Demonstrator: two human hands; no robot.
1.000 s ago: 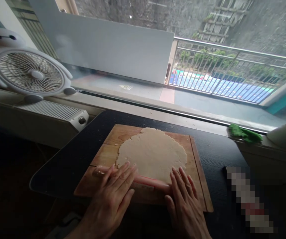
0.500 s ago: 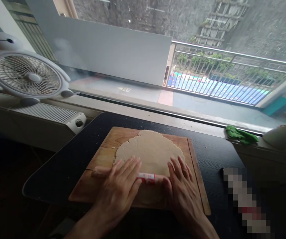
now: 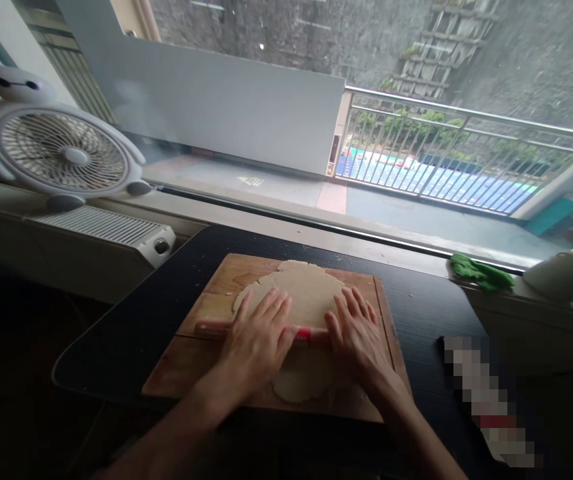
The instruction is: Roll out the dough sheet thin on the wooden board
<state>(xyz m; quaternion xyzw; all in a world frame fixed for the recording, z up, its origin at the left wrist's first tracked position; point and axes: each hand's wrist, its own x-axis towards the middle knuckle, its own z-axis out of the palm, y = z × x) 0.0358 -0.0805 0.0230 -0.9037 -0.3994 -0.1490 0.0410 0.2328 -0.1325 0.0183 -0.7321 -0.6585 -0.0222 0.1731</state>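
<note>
A pale, thin sheet of dough [image 3: 311, 290] lies on a wooden cutting board [image 3: 181, 365], its edge ragged at the far left. Across it rests a wooden rolling pin [image 3: 302, 335] with a red and white band at its middle. My left hand [image 3: 259, 333] presses flat on the pin's left part, fingers stretched forward over the dough. On the right part lies my right hand [image 3: 359, 333], palm down, its fingers also extended. Both hands hide much of the pin. Dough shows on the near side of the pin too.
The board sits on a black table [image 3: 116, 340] by a window. A white fan [image 3: 74, 157] stands on the left above a heater [image 3: 111, 230]. A green cloth [image 3: 481, 272] and a pale container [image 3: 564, 275] are on the right sill. A blurred-out object [image 3: 486, 400] lies at the table's right.
Both hands have pushed the rolling pin forward, away from me. The pin's band has turned, and more dough shows on the near side. The board has stayed about where it was.
</note>
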